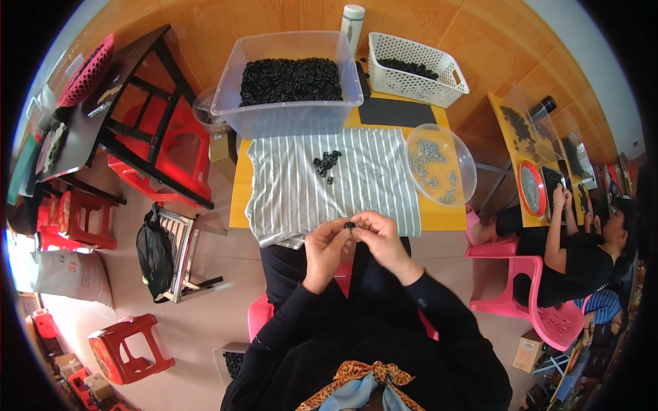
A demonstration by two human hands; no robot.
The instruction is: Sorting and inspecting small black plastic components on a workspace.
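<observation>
Just beyond the table's front edge, my left hand point(323, 252) and my right hand point(384, 244) meet above my lap. Between their fingertips is a small black plastic piece point(349, 225), gripped from both sides; its exact kind is too small to tell. A loose pile of similar black pieces point(327, 163) lies farther back on a grey-and-white striped cloth point(288, 195). To the right, a round clear tray point(468, 161) holds many small silvery metal parts point(430, 156).
A large clear tub point(295, 122) full of black pieces stands behind the cloth. Beside it are a white perforated basket point(415, 83), a dark flat mat point(397, 111) and a white bottle point(352, 26). At right, a person sits on a pink chair point(528, 294) at another table.
</observation>
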